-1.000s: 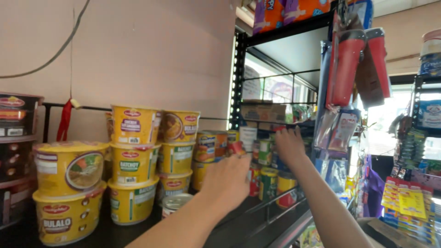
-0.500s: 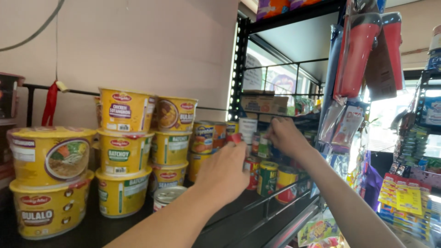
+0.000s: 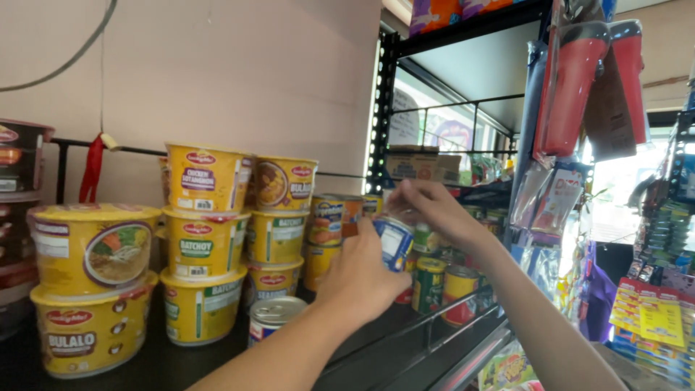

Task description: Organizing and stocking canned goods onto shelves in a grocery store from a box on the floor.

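Far left, two big yellow noodle bowls [image 3: 90, 289] sit stacked on the dark shelf [image 3: 166, 366], and beside them stand taller stacks of yellow noodle cups [image 3: 206, 242], three high, against the pink wall [image 3: 239, 80]. A lone can with a silver lid [image 3: 271, 316] stands just in front of the cups.

Now the hands. The left hand [image 3: 362, 279] is wrapped around a blue-and-white can [image 3: 394, 242], fingers curled closed on its side, so the can hangs above the shelf and in front of the row of other cans. The right hand [image 3: 434, 210] comes in from the other side, fingertips pinched on the can's top edge; how tightly, I can't tell from here.

To the right, green and red cans [image 3: 441, 282] are packed close along the shelf rail, and red packets [image 3: 579, 87] dangle overhead.

My read: with neighbours this tight, the can wants to stay upright, the left hand bearing the weight while the right only steers the top, and it should come down straight so it doesn't knock the green one beside it.
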